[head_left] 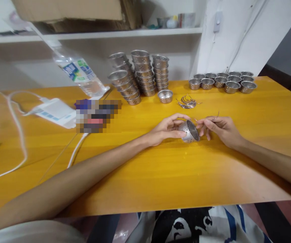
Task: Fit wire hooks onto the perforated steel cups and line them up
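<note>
My left hand (167, 130) is closed around a small perforated metal cup (189, 131), tilted so its mouth faces right. Close beside the rim, my right hand (218, 130) pinches a thin curved wire (215, 117) between thumb and fingers. One end of that wire points toward the cup; whether it touches the rim I cannot tell. Beyond the hands, a small heap of similar curved wires (186, 102) lies on the yellow table (145, 182). A single perforated cup (165, 96) stands upright just left of the heap.
Tall stacks of perforated cups (142, 72) rise at the back, with rows of single cups (221, 81) to their right. On the left are a plastic bottle (81, 72), a white power strip (55, 111) with cables, and a blurred patch. A shelf (135, 34) holds a cardboard box (72, 13).
</note>
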Demonstrator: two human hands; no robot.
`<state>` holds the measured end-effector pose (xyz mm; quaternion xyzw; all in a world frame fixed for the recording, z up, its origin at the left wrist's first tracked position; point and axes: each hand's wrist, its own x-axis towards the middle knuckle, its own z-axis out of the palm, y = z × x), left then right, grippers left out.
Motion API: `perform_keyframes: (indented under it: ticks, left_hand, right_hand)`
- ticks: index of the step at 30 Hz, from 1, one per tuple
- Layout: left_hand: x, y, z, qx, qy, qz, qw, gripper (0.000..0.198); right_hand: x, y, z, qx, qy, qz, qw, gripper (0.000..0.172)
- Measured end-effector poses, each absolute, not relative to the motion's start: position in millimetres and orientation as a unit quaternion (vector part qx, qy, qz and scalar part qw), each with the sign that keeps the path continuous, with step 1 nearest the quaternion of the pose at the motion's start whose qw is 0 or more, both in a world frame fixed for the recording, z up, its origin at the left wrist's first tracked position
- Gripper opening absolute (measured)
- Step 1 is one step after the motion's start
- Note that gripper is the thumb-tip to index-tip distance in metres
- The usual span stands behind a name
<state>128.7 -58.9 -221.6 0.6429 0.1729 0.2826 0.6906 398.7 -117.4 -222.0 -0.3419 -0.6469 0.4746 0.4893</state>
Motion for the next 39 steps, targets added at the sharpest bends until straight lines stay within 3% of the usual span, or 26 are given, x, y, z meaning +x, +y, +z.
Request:
perform_keyframes:
  ticks: [8, 18, 32, 36, 39]
  left_hand:
    - [129.8, -58.3, -220.4, 0.660, 0.202, 0.293, 0.662, 0.056]
    - [130.3, -57.5, -223.3, 0.696, 0.236, 0.288, 0.613, 0.057]
    - [132.0, -66.1, -216.4, 0.738, 0.226, 0.239, 0.589, 0.067]
    - [135.5, -73.6, -215.2, 0.800, 0.189, 0.221, 0.524, 0.086]
    - [137.8, -72.7, -217.1, 0.839, 0.227, 0.239, 0.433, 0.082]
  right_hand:
    - [404.4, -114.0, -229.7, -0.369, -0.706, 0.437, 0.418, 0.050]
    - [397.9, -118.8, -226.0, -0.408, -0.796, 0.221, 0.389, 0.055]
    - [389.8, -115.3, -223.6, -0.434, -0.800, 0.241, 0.335, 0.058]
    - [391.1, -115.3, -226.4, -0.456, -0.805, 0.202, 0.322, 0.055]
    - [391.4, -116.6, -228.5, -0.479, -0.802, 0.189, 0.303, 0.054]
